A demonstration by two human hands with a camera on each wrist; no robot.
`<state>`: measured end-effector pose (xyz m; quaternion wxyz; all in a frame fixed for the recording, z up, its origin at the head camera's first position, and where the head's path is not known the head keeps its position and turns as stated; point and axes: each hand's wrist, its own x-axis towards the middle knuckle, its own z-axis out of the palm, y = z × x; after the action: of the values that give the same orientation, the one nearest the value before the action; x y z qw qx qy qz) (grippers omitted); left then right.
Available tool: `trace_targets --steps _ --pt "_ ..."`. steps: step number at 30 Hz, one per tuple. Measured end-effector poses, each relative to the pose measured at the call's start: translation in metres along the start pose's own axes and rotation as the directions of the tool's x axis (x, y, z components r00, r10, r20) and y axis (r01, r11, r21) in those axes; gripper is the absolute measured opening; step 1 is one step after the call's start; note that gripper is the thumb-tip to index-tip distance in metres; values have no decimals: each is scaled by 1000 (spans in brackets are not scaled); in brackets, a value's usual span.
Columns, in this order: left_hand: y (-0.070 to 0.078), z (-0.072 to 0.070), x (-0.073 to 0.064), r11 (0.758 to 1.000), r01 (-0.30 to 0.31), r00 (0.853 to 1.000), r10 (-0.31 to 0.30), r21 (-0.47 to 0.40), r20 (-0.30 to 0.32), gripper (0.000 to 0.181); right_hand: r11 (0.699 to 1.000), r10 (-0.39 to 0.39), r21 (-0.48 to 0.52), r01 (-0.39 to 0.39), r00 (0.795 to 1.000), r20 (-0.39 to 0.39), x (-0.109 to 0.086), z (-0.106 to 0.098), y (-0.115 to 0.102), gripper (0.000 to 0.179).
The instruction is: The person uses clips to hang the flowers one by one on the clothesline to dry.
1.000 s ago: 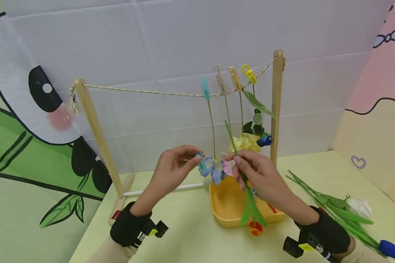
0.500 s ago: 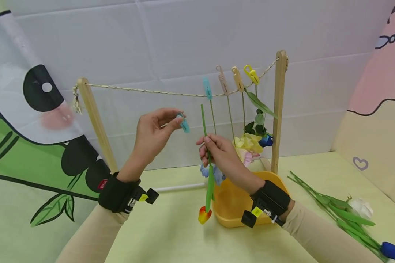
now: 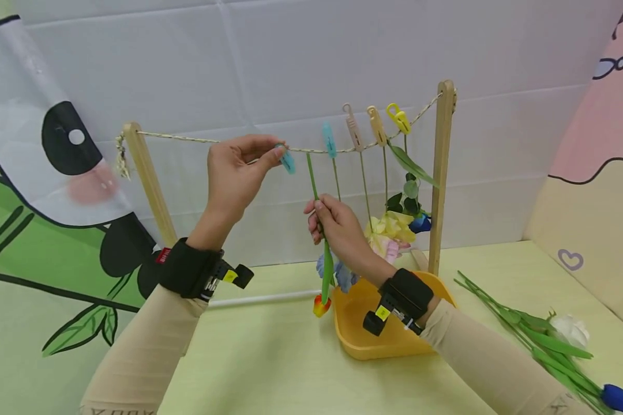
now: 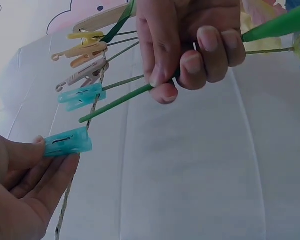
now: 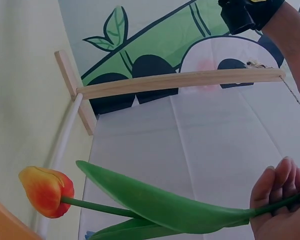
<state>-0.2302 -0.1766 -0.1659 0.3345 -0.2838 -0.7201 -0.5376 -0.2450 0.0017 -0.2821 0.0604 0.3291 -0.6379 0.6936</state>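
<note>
My left hand [image 3: 241, 176] pinches a light blue clothespin [image 3: 286, 160] between thumb and fingers, close to the rope [image 3: 199, 140]. In the left wrist view that clothespin [image 4: 67, 142] lies beside the rope, its far end near the stem tip. With its head hanging down, an orange-red tulip [image 3: 321, 305] is gripped by the stem in my right hand [image 3: 337, 227]. The stem's top end reaches the rope's height, left of a hung blue clothespin [image 3: 329, 140]. The right wrist view shows the tulip's bloom [image 5: 47, 191] and long green leaves [image 5: 165, 202].
Several clothespins hold flowers on the rope's right half, among them a yellow flower [image 3: 391, 226] and a blue iris-like one [image 3: 345, 276]. Wooden posts [image 3: 440, 173] carry the rope. A yellow basin [image 3: 374, 350] stands below. Loose flowers [image 3: 550, 340] lie at the right.
Both hands have moved up to the rope, the left with the clothespin and the right with the tulip. The right hand has also shifted left, away from above the basin.
</note>
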Motion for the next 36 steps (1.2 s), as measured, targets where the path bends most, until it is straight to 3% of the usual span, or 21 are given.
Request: trace_targets --steps 4,8,13,19,36 --pt "9 7 8 999 -16 1000 15 -36 -24 14 1000 -13 0 13 1000 -6 4 0 1 29" --pt "14 15 18 999 -32 999 32 -3 -39 14 1000 -5 12 5 1000 -19 7 0 2 29" --pt "10 20 26 1000 9 999 -10 -24 -37 14 1000 -10 20 11 999 -32 10 -1 2 29" --pt "6 21 26 996 51 999 -52 -69 -16 14 1000 -15 17 15 1000 -22 13 1 6 30" --pt "11 26 29 990 133 991 -133 47 13 19 1000 3 -6 -3 999 -35 14 -3 6 31"
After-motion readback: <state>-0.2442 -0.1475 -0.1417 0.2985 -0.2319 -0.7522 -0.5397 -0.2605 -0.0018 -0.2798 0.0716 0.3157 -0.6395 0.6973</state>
